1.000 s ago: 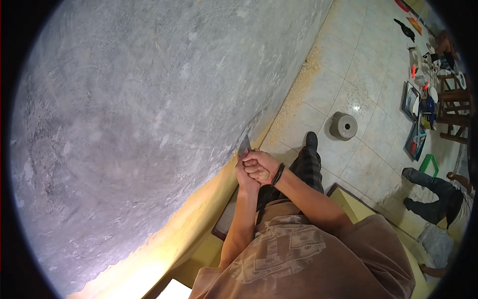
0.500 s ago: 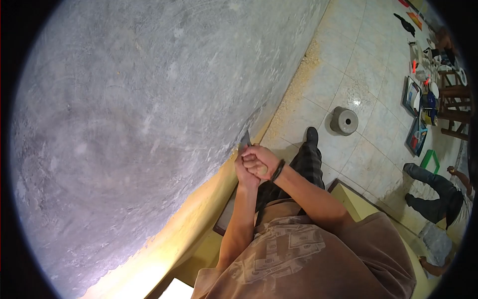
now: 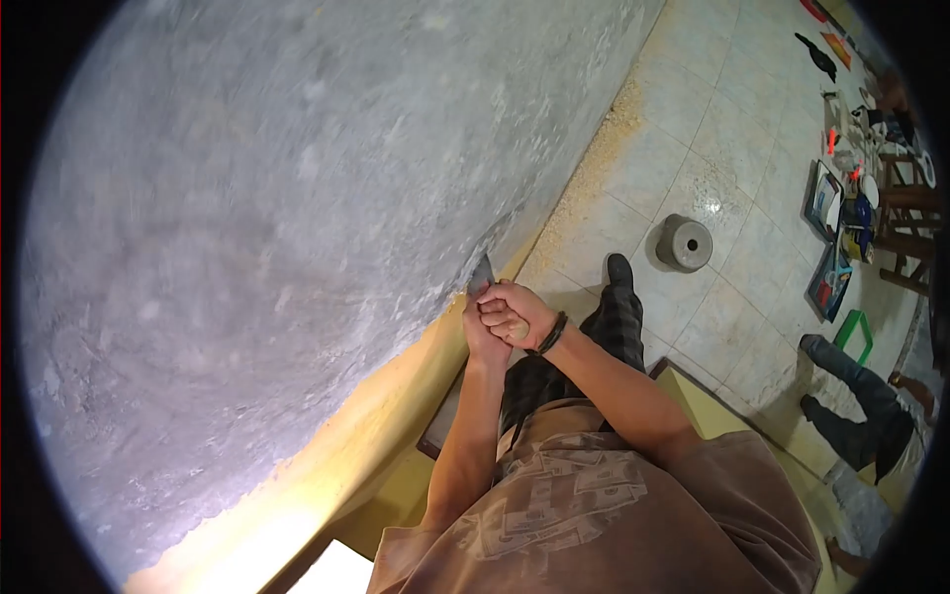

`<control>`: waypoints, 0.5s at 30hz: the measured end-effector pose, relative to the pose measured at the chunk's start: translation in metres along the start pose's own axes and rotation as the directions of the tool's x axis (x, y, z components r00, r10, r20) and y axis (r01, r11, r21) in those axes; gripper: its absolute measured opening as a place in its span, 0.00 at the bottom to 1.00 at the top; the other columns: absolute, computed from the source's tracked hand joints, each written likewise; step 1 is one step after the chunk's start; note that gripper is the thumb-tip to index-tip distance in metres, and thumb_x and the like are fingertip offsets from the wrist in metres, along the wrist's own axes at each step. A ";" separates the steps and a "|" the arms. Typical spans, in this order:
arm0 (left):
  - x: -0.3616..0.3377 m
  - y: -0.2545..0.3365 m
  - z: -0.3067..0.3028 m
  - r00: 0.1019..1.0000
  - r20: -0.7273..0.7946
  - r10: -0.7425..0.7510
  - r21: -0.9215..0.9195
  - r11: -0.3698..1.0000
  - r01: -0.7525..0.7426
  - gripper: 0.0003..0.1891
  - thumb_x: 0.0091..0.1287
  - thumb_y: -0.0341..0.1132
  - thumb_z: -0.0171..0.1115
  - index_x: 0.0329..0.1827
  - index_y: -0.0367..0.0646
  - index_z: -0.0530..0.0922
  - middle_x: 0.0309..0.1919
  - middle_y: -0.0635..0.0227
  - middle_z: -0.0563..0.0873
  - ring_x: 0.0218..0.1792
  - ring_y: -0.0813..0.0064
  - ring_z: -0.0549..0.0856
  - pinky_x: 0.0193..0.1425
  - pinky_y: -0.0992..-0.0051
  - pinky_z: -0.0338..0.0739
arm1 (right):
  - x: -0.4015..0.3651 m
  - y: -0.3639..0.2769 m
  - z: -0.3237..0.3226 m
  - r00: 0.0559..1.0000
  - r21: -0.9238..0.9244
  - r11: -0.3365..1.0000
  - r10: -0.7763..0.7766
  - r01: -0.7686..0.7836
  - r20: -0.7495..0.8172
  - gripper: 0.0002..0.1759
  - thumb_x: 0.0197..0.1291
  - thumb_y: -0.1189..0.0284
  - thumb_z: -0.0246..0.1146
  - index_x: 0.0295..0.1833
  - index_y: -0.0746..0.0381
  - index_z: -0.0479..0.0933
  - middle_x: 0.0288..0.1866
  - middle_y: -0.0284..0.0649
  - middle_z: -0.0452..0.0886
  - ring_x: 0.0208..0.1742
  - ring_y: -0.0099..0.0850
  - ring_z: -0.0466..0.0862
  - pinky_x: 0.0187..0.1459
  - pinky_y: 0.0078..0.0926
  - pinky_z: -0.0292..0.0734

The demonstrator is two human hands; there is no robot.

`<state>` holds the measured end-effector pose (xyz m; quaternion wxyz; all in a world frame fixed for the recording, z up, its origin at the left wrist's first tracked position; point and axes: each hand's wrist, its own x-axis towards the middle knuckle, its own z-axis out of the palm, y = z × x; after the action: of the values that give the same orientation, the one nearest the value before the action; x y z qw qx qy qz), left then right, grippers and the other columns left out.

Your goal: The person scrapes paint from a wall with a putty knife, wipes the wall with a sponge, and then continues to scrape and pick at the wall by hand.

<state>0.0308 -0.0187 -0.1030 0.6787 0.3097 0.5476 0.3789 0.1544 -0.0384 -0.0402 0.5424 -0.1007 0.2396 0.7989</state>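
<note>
Both hands are closed one over the other at the foot of the grey wall area. My left hand (image 3: pixel 483 335) wraps the handle of a scraper (image 3: pixel 481 272), and its flat metal blade points away from me against the wall. Over it, my right hand (image 3: pixel 520 312) is clasped, with a dark bracelet at the wrist. The handle itself is hidden inside the fingers. The blade touches the wall (image 3: pixel 297 198) where bare grey plaster meets a strip of yellow paint (image 3: pixel 396 381).
Yellow flakes (image 3: pixel 594 163) lie along the wall's base on the tiled floor. A grey cylindrical block (image 3: pixel 685 244) stands near my foot. Paint trays (image 3: pixel 823 203) and a stool (image 3: pixel 905 208) are at the right. Another person's legs (image 3: pixel 856 396) show beside a green frame (image 3: pixel 854 338).
My hands and the scraper have shifted very slightly left along the wall. The view has moved a little, and the other person at the right has changed posture slightly.
</note>
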 end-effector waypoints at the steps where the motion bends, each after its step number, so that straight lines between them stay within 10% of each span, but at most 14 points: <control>1: 0.020 -0.027 -0.021 0.993 -0.042 -0.107 -0.103 0.989 0.103 0.19 0.69 0.49 0.53 0.41 0.38 0.77 0.26 0.64 0.80 0.22 0.70 0.81 0.26 0.73 0.80 | -0.006 -0.006 0.005 0.992 0.009 0.998 0.065 -0.065 -0.105 0.13 0.61 0.78 0.53 0.24 0.54 0.62 0.16 0.28 0.62 0.09 0.18 0.59 0.07 0.16 0.50; 4: -0.046 0.067 0.057 0.947 0.202 -0.248 -0.303 0.904 0.302 0.18 0.72 0.43 0.49 0.41 0.34 0.76 0.32 0.64 0.82 0.32 0.72 0.82 0.36 0.75 0.79 | -0.029 -0.002 0.031 0.996 -0.083 0.995 0.059 -0.064 -0.067 0.14 0.61 0.78 0.53 0.24 0.53 0.62 0.16 0.28 0.62 0.09 0.18 0.59 0.07 0.16 0.49; 8: -0.020 0.039 0.041 0.939 0.146 -0.311 -0.325 0.882 0.342 0.15 0.71 0.40 0.48 0.37 0.36 0.76 0.24 0.68 0.80 0.24 0.77 0.80 0.24 0.79 0.76 | 0.008 -0.001 -0.012 0.994 -0.006 0.996 0.084 -0.085 -0.069 0.11 0.61 0.79 0.51 0.27 0.53 0.65 0.17 0.27 0.62 0.10 0.18 0.59 0.08 0.18 0.50; 9: -0.004 0.013 0.013 0.872 0.416 -0.259 -0.483 0.749 0.453 0.16 0.72 0.41 0.46 0.39 0.36 0.76 0.29 0.64 0.82 0.28 0.74 0.82 0.30 0.77 0.79 | 0.002 -0.009 -0.001 0.985 -0.108 0.989 0.086 -0.103 -0.150 0.11 0.61 0.79 0.51 0.27 0.53 0.64 0.17 0.28 0.62 0.11 0.18 0.58 0.08 0.18 0.51; 14: -0.040 0.058 0.045 0.975 0.095 -0.201 -0.339 0.914 0.221 0.14 0.72 0.42 0.48 0.41 0.41 0.76 0.33 0.64 0.83 0.32 0.73 0.83 0.33 0.75 0.80 | -0.011 0.008 0.014 0.999 -0.187 0.982 0.018 -0.025 -0.043 0.12 0.61 0.79 0.51 0.26 0.54 0.63 0.17 0.28 0.63 0.10 0.18 0.59 0.08 0.18 0.52; 15: -0.011 0.033 0.012 0.885 0.425 -0.191 -0.438 0.813 0.385 0.13 0.72 0.42 0.48 0.41 0.42 0.76 0.34 0.64 0.83 0.32 0.73 0.83 0.33 0.75 0.80 | 0.000 0.005 0.007 0.998 -0.099 0.995 0.026 -0.031 -0.057 0.12 0.61 0.79 0.51 0.26 0.54 0.63 0.17 0.28 0.63 0.10 0.18 0.60 0.08 0.18 0.52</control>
<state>0.0353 -0.0113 -0.0678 0.8750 0.0950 0.3342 0.3373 0.1503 -0.0370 -0.0327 0.5185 -0.1463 0.2159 0.8143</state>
